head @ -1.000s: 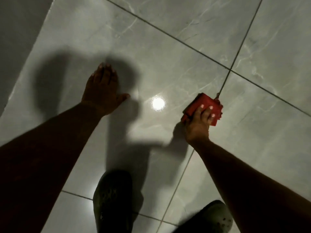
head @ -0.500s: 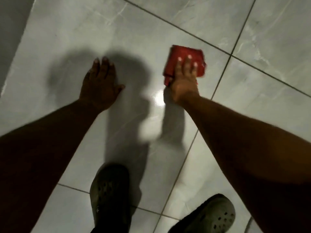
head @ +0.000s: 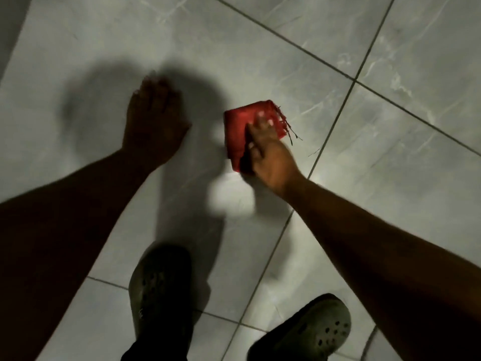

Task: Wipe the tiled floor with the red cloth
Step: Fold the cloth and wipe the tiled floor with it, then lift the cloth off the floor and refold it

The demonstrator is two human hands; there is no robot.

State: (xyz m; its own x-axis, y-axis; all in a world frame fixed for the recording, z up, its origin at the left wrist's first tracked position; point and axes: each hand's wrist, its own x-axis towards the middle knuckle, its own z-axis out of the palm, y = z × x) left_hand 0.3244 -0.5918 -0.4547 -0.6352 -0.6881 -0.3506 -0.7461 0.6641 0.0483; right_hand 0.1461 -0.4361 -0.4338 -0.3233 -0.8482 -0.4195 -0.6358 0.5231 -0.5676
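A folded red cloth [head: 240, 128] with frayed threads on its right edge lies on the glossy grey tiled floor [head: 390, 165], just left of a grout line. My right hand [head: 268, 152] presses down on the cloth, fingers over its right half and thumb along its lower edge. My left hand [head: 153, 121] rests flat on the same tile to the left, palm down, fingers apart, holding nothing. Its shadow darkens the tile around it.
Two dark clog shoes stand at the bottom, the left shoe [head: 161, 290] and the right shoe [head: 309, 332]. Grout lines cross at the upper right [head: 355, 82]. A bright light reflection [head: 229, 196] sits below the cloth. A dark wall edge [head: 10, 29] runs along the far left.
My right hand has slid the cloth from the grout line up and left, then back down toward me. The left hand stays planted on the tile.
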